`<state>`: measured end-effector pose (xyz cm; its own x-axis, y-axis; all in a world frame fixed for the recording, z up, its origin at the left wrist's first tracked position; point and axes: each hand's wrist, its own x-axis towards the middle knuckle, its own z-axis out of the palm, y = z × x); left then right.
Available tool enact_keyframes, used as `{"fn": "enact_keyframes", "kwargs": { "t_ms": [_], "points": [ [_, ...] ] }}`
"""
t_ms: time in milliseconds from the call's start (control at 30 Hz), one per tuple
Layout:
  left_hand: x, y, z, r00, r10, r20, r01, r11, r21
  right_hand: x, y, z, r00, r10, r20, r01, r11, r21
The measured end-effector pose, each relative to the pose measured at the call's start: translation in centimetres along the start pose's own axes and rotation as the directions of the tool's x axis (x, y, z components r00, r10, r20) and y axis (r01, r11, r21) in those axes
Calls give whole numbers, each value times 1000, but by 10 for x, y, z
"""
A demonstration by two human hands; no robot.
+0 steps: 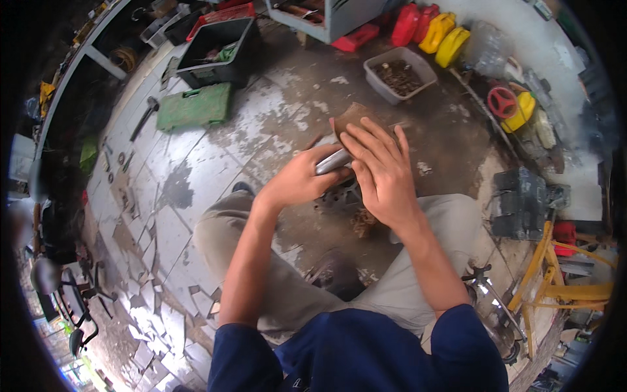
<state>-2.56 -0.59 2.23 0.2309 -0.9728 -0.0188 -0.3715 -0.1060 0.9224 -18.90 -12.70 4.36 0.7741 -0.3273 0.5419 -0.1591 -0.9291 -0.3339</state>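
My left hand [299, 178] is closed around a smooth, rounded silver metal part [333, 161], gripped between thumb and fingers. A brown sheet of sandpaper [354, 117] lies against the far end of that part. Over the sheet, my right hand [382, 171] presses with long fingers, its thumb on the near side. The fingers hide much of the sheet and the part's far end. Below the hands, between my legs, a dark metal part [338, 198] rests on the floor beside a crumpled brown clump [363, 223].
Ahead are a green case [194, 106], a black crate [215, 55], a hammer [145, 117] and a pale tub [400, 73] of small brown pieces. Red and yellow jugs [436, 32] line the right wall. Broken tiles [153, 326] cover the left floor; a yellow frame [545, 287] stands right.
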Motion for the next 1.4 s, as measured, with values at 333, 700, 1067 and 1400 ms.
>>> {"fn": "enact_keyframes", "kwargs": {
  "t_ms": [333,700,1067,1400],
  "points": [
    [-5,-10,-10,997,35,72,-31,998,-57,5,26,3,991,119,-62,-114,991,73],
    [-9,-4,-15,997,15,81,-16,1000,9,-1,21,-1,998,-42,-39,43,999,34],
    [-5,1,-12,995,91,50,-87,993,-76,5,37,12,977,127,-174,-115,990,80],
    [-8,2,-14,1000,-18,-16,17,999,-48,3,57,13,915,363,-177,-296,901,317]
  ]
}}
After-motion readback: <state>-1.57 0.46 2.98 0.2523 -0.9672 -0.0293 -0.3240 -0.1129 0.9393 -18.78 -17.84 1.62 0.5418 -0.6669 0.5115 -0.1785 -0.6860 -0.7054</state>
